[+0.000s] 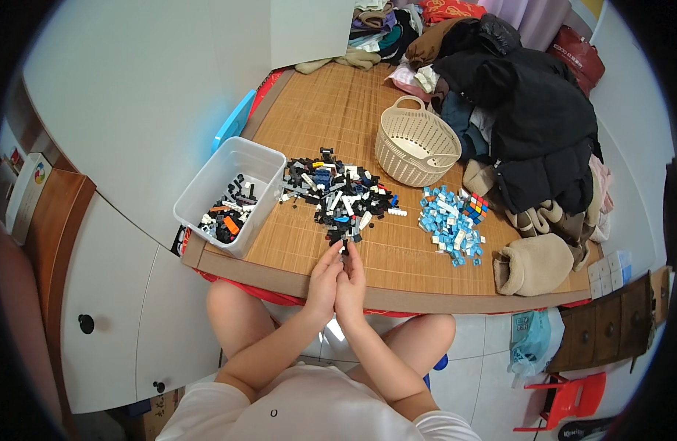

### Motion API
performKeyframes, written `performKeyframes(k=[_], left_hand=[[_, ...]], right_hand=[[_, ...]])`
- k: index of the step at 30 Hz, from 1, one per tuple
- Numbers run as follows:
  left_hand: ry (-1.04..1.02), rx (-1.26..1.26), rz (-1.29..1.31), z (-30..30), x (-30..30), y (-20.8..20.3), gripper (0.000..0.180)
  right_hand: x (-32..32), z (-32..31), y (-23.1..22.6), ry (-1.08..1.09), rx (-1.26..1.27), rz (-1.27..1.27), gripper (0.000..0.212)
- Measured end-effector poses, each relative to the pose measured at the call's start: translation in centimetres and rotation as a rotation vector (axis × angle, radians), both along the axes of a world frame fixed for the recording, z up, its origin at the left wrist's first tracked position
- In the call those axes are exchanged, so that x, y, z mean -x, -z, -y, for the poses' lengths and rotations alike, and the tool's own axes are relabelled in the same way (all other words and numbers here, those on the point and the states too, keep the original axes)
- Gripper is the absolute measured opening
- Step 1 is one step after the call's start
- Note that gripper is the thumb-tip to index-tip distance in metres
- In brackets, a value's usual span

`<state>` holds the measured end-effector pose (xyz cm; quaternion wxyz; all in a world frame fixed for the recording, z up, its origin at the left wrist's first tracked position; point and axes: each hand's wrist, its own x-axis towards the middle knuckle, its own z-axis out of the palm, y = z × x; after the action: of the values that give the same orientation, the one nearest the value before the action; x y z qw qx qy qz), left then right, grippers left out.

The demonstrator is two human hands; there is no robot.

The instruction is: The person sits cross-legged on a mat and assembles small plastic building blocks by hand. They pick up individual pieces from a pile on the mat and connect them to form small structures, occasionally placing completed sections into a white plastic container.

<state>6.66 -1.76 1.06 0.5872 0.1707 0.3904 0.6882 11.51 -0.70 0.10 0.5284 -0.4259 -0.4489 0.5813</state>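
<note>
Both my hands are together at the near edge of the mat, just in front of a pile of loose building bricks (353, 200) in black, white and grey. My left hand (323, 285) and my right hand (351, 285) are closed, fingertips meeting around a small dark building brick (344, 251). Its exact shape is mostly hidden by the fingers. To the left of the pile stands a clear plastic box (259, 213) with more bricks at its bottom, among them white, black and orange ones. Its blue lid (235, 120) stands upright behind it.
Right of the pile lie blue and white tiles (449, 229) with a colourful puzzle cube (476, 209). Behind them stands a beige basket (418, 143). Dark clothes (537, 117) heap up at the right, near a beige rolled garment (533, 264). A white cabinet (132, 110) borders the left.
</note>
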Motion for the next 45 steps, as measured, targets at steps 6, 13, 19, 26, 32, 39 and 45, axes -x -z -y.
performKeyframes(k=[6, 13, 19, 26, 32, 39, 45], left_hand=[[-0.026, 0.016, -0.024, 0.1, -0.2, -0.4, 0.043], [-0.002, 0.012, 0.007, 0.2, -0.1, 0.0, 0.044], [-0.009, 0.004, 0.054, 0.3, -0.2, -0.2, 0.042], [-0.031, 0.009, 0.043, 0.8, -0.4, -2.0, 0.043], [-0.041, -0.019, 0.072, 1.5, -0.4, -3.5, 0.042], [-0.056, -0.101, 0.097, 2.3, 0.4, -4.9, 0.043], [-0.135, -0.151, 0.112, 3.1, 2.9, -7.3, 0.047]], right_hand=[[-0.1, -0.1, 1.0, -0.013, 0.011, -0.029, 0.054], [-0.1, -0.1, 1.0, -0.005, 0.016, 0.048, 0.046], [-0.2, 0.2, 0.1, 0.017, 0.006, 0.020, 0.043], [-0.1, 0.5, -1.2, 0.027, 0.026, -0.162, 0.043], [-0.2, 1.1, -2.7, 0.037, 0.000, -0.201, 0.044], [0.4, 1.7, -4.6, 0.002, -0.061, -0.207, 0.045], [3.0, 2.1, -6.6, -0.096, -0.085, -0.249, 0.046]])
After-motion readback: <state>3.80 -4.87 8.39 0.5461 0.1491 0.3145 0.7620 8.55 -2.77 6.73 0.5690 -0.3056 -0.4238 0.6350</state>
